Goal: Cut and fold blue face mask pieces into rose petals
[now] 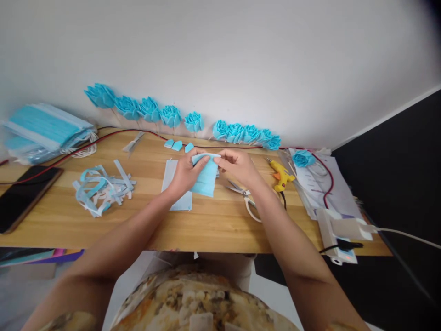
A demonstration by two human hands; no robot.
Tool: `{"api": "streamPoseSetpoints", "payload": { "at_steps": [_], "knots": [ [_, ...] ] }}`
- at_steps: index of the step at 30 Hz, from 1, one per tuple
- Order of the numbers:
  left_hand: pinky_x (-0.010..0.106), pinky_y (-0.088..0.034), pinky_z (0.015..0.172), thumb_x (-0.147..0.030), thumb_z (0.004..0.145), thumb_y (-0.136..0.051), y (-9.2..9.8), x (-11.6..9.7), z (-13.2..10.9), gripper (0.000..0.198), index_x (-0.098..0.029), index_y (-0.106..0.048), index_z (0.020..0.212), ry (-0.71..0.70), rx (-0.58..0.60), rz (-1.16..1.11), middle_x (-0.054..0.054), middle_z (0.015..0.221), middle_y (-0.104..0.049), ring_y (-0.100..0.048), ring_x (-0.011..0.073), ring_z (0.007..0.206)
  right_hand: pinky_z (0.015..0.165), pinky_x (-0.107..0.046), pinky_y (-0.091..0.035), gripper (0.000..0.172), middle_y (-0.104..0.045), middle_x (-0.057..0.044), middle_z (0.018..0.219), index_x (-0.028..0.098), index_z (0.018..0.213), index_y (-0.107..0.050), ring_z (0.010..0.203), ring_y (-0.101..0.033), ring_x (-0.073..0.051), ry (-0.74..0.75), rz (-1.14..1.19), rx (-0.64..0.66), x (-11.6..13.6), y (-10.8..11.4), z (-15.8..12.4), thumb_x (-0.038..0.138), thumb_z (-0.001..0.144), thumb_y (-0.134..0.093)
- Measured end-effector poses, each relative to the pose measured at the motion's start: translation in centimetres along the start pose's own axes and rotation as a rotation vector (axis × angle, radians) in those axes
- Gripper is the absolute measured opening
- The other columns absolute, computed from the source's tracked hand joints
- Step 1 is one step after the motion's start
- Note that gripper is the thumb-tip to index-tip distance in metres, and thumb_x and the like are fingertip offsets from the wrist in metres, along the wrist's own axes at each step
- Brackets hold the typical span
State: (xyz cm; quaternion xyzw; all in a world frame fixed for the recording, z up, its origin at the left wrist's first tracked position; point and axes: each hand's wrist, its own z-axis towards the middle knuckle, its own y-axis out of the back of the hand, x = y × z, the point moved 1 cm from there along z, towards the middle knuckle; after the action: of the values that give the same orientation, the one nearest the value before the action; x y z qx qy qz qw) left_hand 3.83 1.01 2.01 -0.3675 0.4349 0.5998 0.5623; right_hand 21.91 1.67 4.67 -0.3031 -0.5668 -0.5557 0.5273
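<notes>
Between my two hands is a light blue piece of mask fabric [204, 179], its upper edge folded over and its lower part hanging down. My left hand [189, 170] pinches the folded edge on the left, thumb on top. At the right corner my right hand [237, 166] pinches the same edge with thumb and fingers. A paler fabric sheet [181, 201] lies flat on the table beneath, partly covered by my left hand. Scissors [251, 204] with white handles rest beside my right forearm. Small cut blue pieces [177, 145] lie just behind my hands.
Several blue fabric flowers [171, 116] lean along the wall. A yellow glue gun [281, 175] and a power strip [332, 234] are on the right. Left are cut strips [103, 188], stacked masks [44, 126] and a phone [27, 195]. A red cord [134, 130] runs along the back.
</notes>
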Motion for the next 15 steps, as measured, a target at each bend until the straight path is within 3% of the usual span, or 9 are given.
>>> {"api": "streamPoseSetpoints", "payload": {
  "at_steps": [6,12,15],
  "knots": [
    [0.027,-0.046,0.069,-0.048,0.087,-0.068,0.1,1.6,0.5,0.029,-0.019,-0.064,0.084,0.084,-0.02,-0.072,0.0,0.077,-0.063,-0.056,0.0158,0.073,0.062,-0.024,-0.049,0.025,-0.058,0.005,0.067,0.021,0.075,-0.064,0.064,-0.055,-0.011,-0.092,0.295,-0.152,-1.5,-1.0,0.8,0.042,0.076,-0.077],
    [0.028,-0.05,0.076,-0.054,0.08,-0.078,-0.3,1.9,0.7,0.036,-0.019,-0.071,0.086,0.127,-0.069,-0.271,0.001,0.082,-0.069,-0.06,0.0156,0.078,0.076,-0.026,-0.053,0.034,-0.075,0.002,0.092,0.022,0.099,-0.07,0.082,-0.065,-0.014,-0.144,0.509,-0.035,-2.8,-2.9,0.1,0.039,0.073,-0.082],
    [0.03,-0.053,0.076,-0.055,0.072,-0.084,-0.3,1.5,0.8,0.04,-0.019,-0.072,0.084,0.184,-0.07,-0.385,0.002,0.081,-0.072,-0.064,0.0165,0.077,0.073,-0.027,-0.05,0.034,-0.073,0.001,0.085,0.019,0.094,-0.071,0.078,-0.063,-0.015,-0.179,0.478,-0.081,-3.3,-3.3,-0.1,0.041,0.07,-0.082]
  ]
}}
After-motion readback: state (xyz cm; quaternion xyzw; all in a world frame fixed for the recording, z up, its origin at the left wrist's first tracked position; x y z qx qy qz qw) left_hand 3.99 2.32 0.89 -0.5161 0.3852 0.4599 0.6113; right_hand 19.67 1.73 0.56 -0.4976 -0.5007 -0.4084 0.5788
